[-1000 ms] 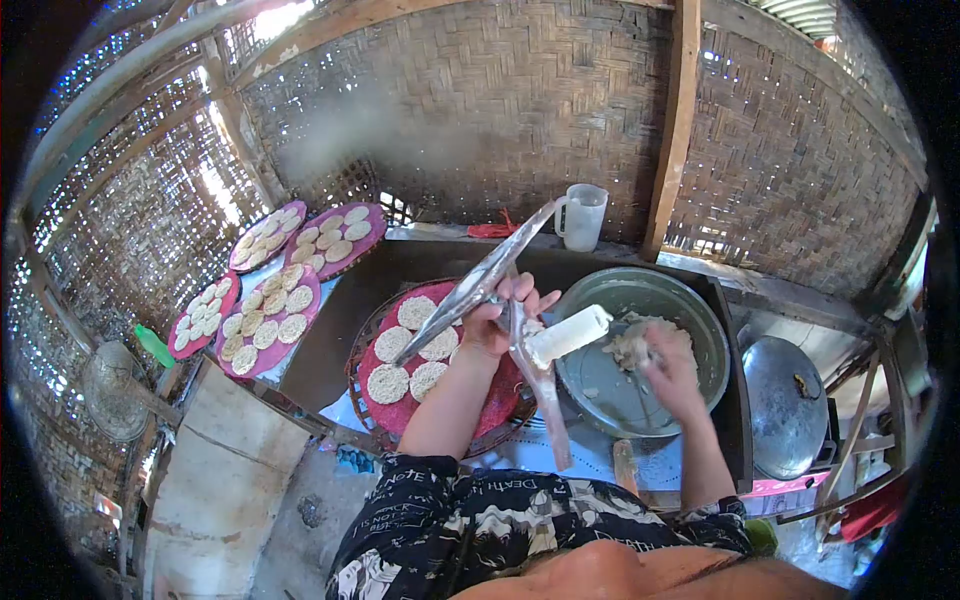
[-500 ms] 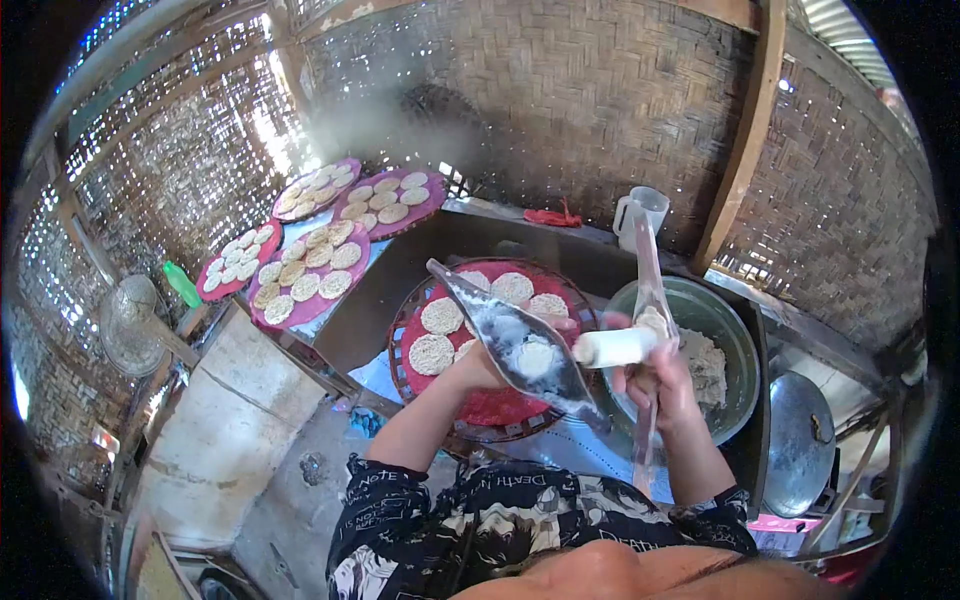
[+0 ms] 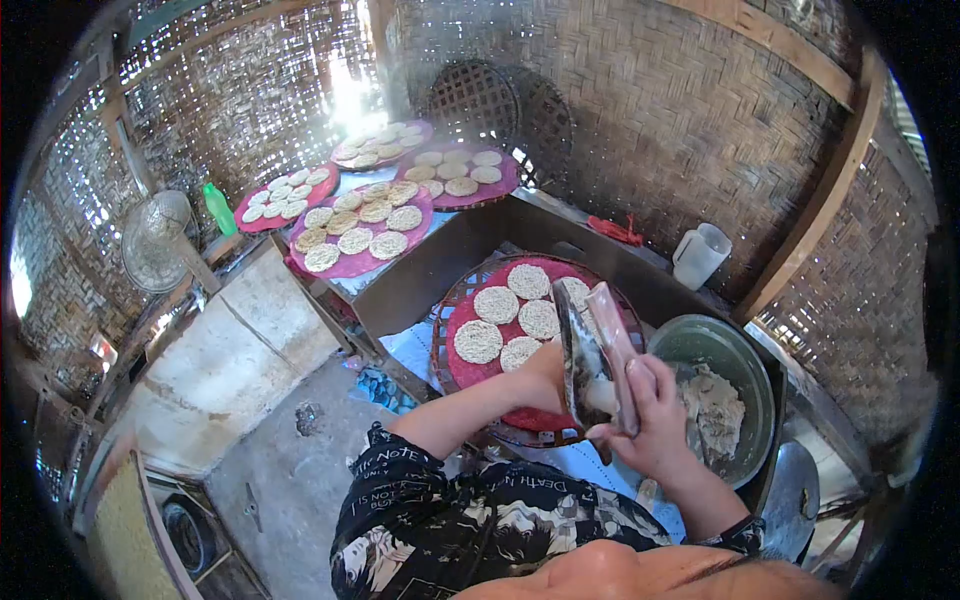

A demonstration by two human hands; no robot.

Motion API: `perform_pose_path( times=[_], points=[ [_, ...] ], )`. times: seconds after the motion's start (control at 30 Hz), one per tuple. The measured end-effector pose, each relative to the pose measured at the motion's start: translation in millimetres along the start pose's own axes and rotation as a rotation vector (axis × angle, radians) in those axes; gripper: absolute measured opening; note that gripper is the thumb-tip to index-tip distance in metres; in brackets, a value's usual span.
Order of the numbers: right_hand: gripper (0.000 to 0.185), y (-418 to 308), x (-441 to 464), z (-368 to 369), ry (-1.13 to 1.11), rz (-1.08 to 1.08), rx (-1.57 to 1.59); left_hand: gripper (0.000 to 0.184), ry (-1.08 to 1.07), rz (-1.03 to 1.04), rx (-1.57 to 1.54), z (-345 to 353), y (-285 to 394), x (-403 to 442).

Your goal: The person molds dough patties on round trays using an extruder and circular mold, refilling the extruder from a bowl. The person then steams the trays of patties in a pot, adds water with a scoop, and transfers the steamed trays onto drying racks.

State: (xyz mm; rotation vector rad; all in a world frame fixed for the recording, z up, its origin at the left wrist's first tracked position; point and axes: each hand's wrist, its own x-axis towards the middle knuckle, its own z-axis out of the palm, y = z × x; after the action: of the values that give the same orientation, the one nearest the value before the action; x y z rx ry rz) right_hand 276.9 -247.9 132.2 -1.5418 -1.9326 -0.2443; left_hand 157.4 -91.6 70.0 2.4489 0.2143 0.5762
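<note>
Above the right side of the round woven tray (image 3: 438, 343): hand press (image 3: 583, 345) in two parts, dark pointed body (image 3: 569, 375) and wooden plunger bar (image 3: 617, 345), set nearly parallel, with white cylinder (image 3: 600, 394) in the gap. Depth of cylinder inside the body: not possible to tell. Right hand (image 3: 652, 428): fingers clamped around the plunger bar. Left hand (image 3: 547, 374): just behind the body, fingers hidden, grip not possible to tell. Step in hand, by judgement: bringing together of plunger and body. For the next move, align cylinder squarely with body and push evenly, avoiding tilt. Beneath, on red sheet (image 3: 481, 379): pale textured discs (image 3: 496, 306). To the right: green-grey basin (image 3: 748, 360), with lump of pale dough (image 3: 715, 408) inside. Farther back, near the wall: translucent plastic pitcher (image 3: 702, 257).
</note>
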Motion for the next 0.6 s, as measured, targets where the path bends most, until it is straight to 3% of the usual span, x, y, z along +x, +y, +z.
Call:
perform_pose_path(
  times=[0.1, 0.17, 0.2, 0.23, 0.27, 0.37, 0.4, 0.43, 0.5, 0.53, 0.6],
  points=[
    [0.087, 5, 3, 8, -0.097, 0.079, 0.052, 0.070, -0.021, -0.032, -0.079, 11, -13, 1],
    [0.091, 14, 18, 1, -0.195, 0.106, 0.129, 0.066, 0.074, -0.036, -0.277, 14, -21, 3],
    [0.093, 30, 20, 5, -0.147, 0.127, 0.303, 0.066, 0.068, -0.086, -0.391, 8, -20, 7],
    [0.094, 36, 22, 0, -0.275, 0.292, 0.563, 0.066, 0.063, -0.135, -0.504, 4, -20, 10],
    [0.094, 40, 24, -5, -0.402, 0.455, 0.819, 0.071, 0.062, -0.095, -0.111, 16, -47, 14],
    [0.092, 70, 16, 0, -0.775, 0.673, 1.201, 0.064, 0.204, -0.075, -0.401, -8, -36, 17],
    [0.091, 76, 10, 7, -0.750, 0.674, 1.248, 0.077, 0.156, -0.020, -0.669, -13, -45, 20],
    [0.089, 82, 4, 11, -0.724, 0.678, 1.293, 0.087, 0.051, -0.037, -0.743, -38, -53, 22],
    [0.085, 92, 15, 10, -0.801, 0.591, 1.413, 0.082, 0.043, 0.390, -1.554, -84, -49, 49],
    [0.086, 88, 22, 9, -0.781, 0.591, 1.489, 0.077, 0.046, 0.544, -1.769, -105, -35, 55],
    [0.090, 89, 37, 6, -0.796, 0.608, 1.538, 0.082, 0.047, 0.667, -1.666, -118, -32, 67]
  ],
)
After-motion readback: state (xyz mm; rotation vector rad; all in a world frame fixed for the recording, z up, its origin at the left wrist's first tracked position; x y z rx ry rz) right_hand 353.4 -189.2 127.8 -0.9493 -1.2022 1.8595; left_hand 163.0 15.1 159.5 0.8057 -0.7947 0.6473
